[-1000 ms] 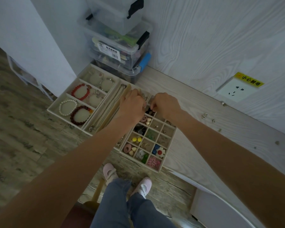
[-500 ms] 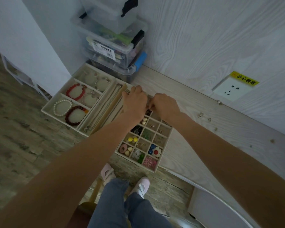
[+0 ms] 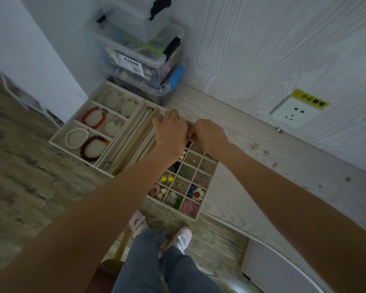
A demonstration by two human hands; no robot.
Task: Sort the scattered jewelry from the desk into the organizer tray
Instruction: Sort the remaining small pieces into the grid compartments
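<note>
The beige grid organizer tray lies at the desk's front edge, and its small compartments hold earrings, flower pieces and studs. My left hand lies palm down over the tray's far compartments, its fingertips bent out of sight. My right hand is right beside it, its curled fingers pinching a small shiny jewelry piece between the two hands. Loose small jewelry is scattered on the desk to the right, with more pieces near the wall.
A necklace tray and a bracelet tray with red and pearl bracelets adjoin on the left. Stacked clear storage boxes stand behind them. A wall socket is at the right. My legs and the floor are below.
Both hands have moved from the tray's middle compartments toward its far end and drawn closer together.
</note>
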